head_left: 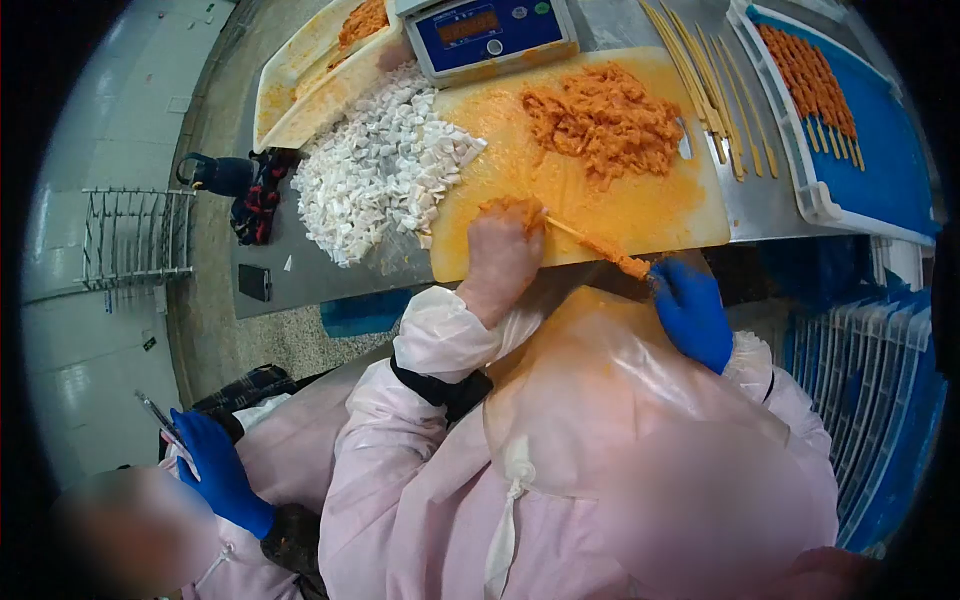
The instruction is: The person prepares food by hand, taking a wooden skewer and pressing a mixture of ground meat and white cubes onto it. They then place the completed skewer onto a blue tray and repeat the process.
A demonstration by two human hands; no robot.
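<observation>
While the left hand [503, 250] pinches the skewer [590, 243] at the cutting board's [640, 215] near edge, the right hand [690, 310] clamps its meat-coated tip.

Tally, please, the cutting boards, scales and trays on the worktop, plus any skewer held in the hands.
Cutting board: 1
Weighing scale: 1
Trays: 2, the pale tray and the blue tray
Skewer held between left hand and right hand: 1
Total: 5
</observation>
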